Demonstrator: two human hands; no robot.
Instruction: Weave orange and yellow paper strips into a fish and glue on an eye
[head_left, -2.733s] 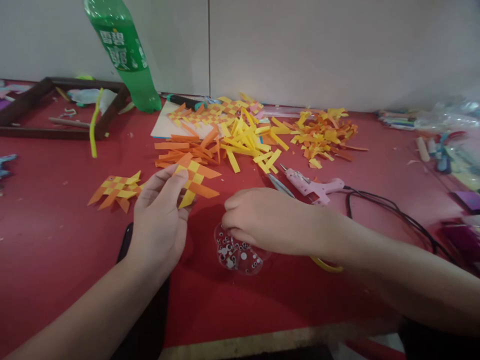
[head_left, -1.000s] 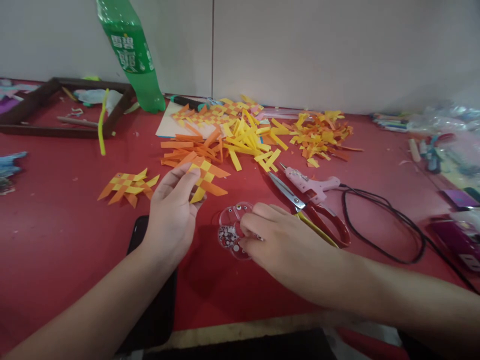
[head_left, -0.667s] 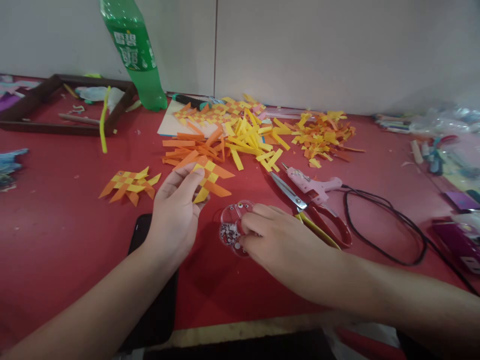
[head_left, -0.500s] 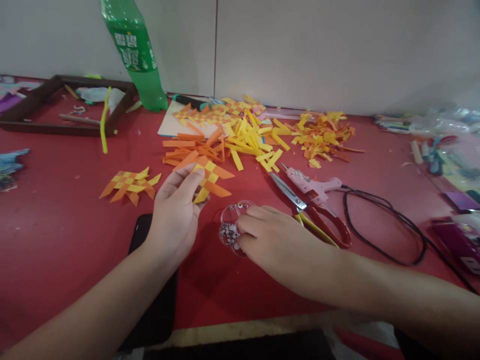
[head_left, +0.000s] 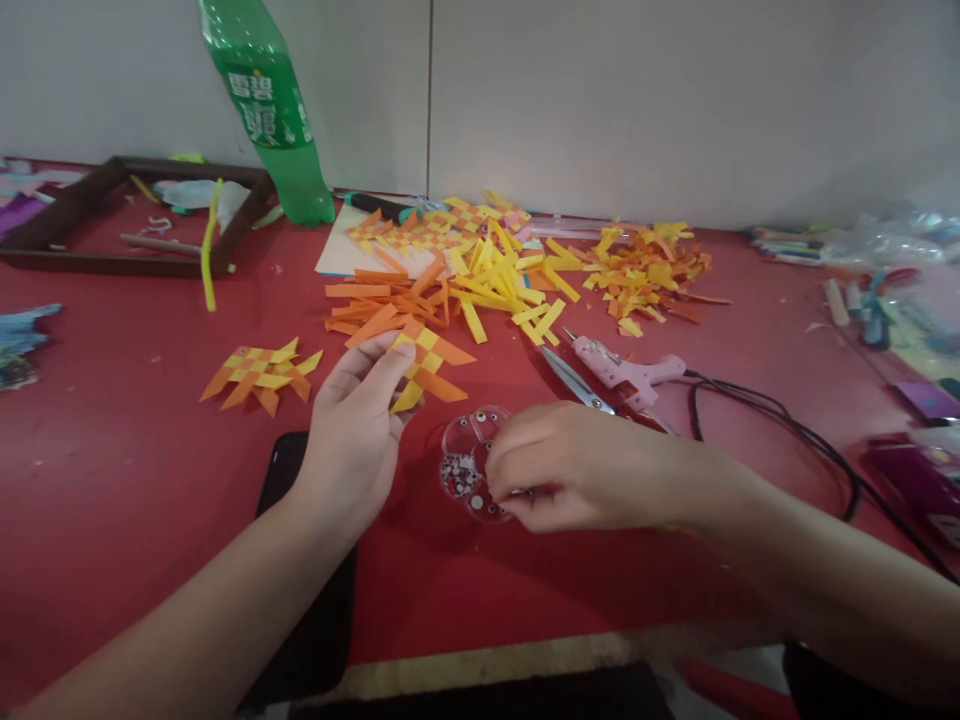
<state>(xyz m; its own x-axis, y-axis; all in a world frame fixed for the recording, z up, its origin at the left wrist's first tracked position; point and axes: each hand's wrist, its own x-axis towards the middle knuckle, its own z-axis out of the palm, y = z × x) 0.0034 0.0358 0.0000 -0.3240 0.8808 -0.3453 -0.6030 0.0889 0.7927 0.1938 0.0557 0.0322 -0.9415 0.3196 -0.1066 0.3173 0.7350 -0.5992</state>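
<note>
A woven orange-and-yellow paper fish (head_left: 426,368) is pinched between the thumb and fingers of my left hand (head_left: 360,425), held above the red table. My right hand (head_left: 559,465) is closed over the right side of a clear round compartment case (head_left: 461,440). Small googly eyes (head_left: 459,475) fill one section of that case, and a few lie in other sections. Whatever sits between my right fingertips is too hidden to make out. Left of my left hand, a second woven paper fish (head_left: 261,373) lies flat.
Orange strips (head_left: 375,292), yellow strips (head_left: 491,275) and scraps (head_left: 649,275) lie behind. Scissors (head_left: 574,378) and a pink glue gun (head_left: 626,375) with a black cord are at right. A green bottle (head_left: 274,130), dark frame (head_left: 97,262) and black phone (head_left: 315,620) are at left.
My right hand has shifted slightly right and its fingers have drawn back from the case's middle, showing more of it. My left hand still holds the paper fish, almost in place.
</note>
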